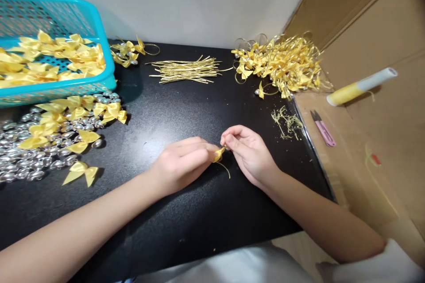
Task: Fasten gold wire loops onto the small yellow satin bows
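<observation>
Over the middle of the black table, my left hand [189,157] is closed on a small yellow ribbon bow [218,154], most of it hidden by the fingers. A thin gold tie [226,170] hangs down from the bow in a curve. Opposite it, my right hand [245,150] pinches with thumb and forefinger at the bow's right tip, where a short gold end shows. Whether the right fingers grip the tie or the ribbon is too small to be certain, but a gold strand runs into the pinch.
A turquoise basket [59,83] of yellow bows stands at left, with silver beads [23,163] and loose bows before it. Gold ties [186,70] lie at the back. Finished-looking bows [282,64] pile back right, near clippings [286,123], pink snips [323,129] and a tube [361,86].
</observation>
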Motion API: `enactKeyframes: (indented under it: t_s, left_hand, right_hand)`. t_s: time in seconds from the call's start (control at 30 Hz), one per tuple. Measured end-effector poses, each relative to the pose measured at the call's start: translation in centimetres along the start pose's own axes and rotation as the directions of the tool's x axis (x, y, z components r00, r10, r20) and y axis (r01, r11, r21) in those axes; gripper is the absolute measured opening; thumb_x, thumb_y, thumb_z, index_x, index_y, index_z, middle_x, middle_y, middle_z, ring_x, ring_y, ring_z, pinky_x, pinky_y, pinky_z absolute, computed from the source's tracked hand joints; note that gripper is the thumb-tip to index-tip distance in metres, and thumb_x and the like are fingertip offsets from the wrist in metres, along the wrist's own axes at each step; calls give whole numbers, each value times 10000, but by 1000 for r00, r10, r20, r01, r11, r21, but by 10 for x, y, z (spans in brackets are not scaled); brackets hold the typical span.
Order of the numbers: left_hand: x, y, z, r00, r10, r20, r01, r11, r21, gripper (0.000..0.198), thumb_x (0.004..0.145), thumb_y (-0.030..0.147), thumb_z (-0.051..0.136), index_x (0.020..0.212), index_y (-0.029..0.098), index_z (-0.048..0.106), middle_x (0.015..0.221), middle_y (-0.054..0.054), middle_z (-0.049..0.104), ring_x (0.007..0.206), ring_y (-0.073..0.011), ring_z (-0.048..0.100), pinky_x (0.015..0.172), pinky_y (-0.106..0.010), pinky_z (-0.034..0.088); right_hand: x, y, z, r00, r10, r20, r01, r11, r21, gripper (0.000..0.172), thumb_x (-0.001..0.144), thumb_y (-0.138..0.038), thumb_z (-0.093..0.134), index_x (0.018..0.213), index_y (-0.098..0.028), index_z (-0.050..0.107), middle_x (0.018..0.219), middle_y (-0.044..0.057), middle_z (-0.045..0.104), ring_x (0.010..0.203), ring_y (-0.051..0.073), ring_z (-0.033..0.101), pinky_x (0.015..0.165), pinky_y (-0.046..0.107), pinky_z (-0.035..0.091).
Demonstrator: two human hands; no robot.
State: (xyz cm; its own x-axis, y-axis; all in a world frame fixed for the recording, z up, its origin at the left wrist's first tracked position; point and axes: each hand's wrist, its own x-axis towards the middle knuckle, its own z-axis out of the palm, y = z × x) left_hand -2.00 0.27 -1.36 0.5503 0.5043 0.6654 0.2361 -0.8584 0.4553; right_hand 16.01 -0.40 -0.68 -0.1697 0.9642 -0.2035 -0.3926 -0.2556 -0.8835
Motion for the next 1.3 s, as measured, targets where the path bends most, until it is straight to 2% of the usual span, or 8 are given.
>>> enactKeyframes:
  t_s: [0.2,0.33,0.6,0.73,0.87,1.0,1.2,1.3]
  left_hand:
    - [4,3,-2,990,-143,14,144,979,-146,134,851,35,604,803,160,585,800,-48,746,736,-129,722,679,-208,576]
    - [3,5,-2,959,-283,-20,274,942,-192,126,833,69,645,780,167,587,759,-23,745,719,-124,727,682,-199,577]
    - [3,4,-2,936,-353,-16,344,922,-176,106,829,96,659,758,163,617,746,-13,757,668,-107,722,646,-167,565]
    - [3,4,-2,923,-384,3,378,906,-190,105,815,80,664,763,161,621,767,-20,764,678,-110,723,647,-168,563]
    - [2,8,-1,926,-374,48,372,889,-267,112,815,73,663,758,159,619,766,-21,763,694,-118,732,661,-172,569]
    - [3,10,-1,924,-377,62,378,879,-291,103,835,91,651,773,161,609,770,-32,763,709,-133,737,659,-190,578]
    - [4,4,-1,979,-147,144,178,957,-229,127,883,67,570,810,166,600,793,-61,742,735,-134,720,683,-212,582]
    - [1,0,-1,981,-77,178,100,987,-124,130,908,77,532,856,163,613,830,-72,740,746,-140,713,694,-230,581]
  right_hand:
    - [2,0,3,989,150,4,-149,977,156,265,610,-365,877,701,-197,693,660,-50,648,636,60,569,675,214,470]
    - [2,1,0,977,212,30,-214,972,99,324,544,-355,907,761,-199,725,749,-20,708,723,99,633,762,269,519]
    - [4,-5,-7,979,150,141,-130,981,-143,215,668,-327,829,740,-182,688,811,-6,665,788,114,604,833,305,503]
    - [3,-5,-6,977,145,156,-130,986,-105,239,718,-358,792,752,-183,632,778,-24,602,727,91,553,773,270,483]
    - [3,-2,-4,986,109,129,-113,993,23,272,743,-382,774,791,-208,571,731,-47,558,659,78,501,692,241,458]
    - [8,-4,-9,994,80,70,-84,995,57,273,753,-376,752,809,-225,533,770,-44,552,665,82,507,684,244,466]
    - [23,-22,-32,991,-31,-128,35,999,29,252,770,-358,729,836,-254,510,842,-43,577,888,109,636,766,230,503]
    - [27,-29,-41,984,-96,-149,88,994,-59,230,814,-384,689,861,-263,499,867,-40,590,996,127,651,825,247,509]
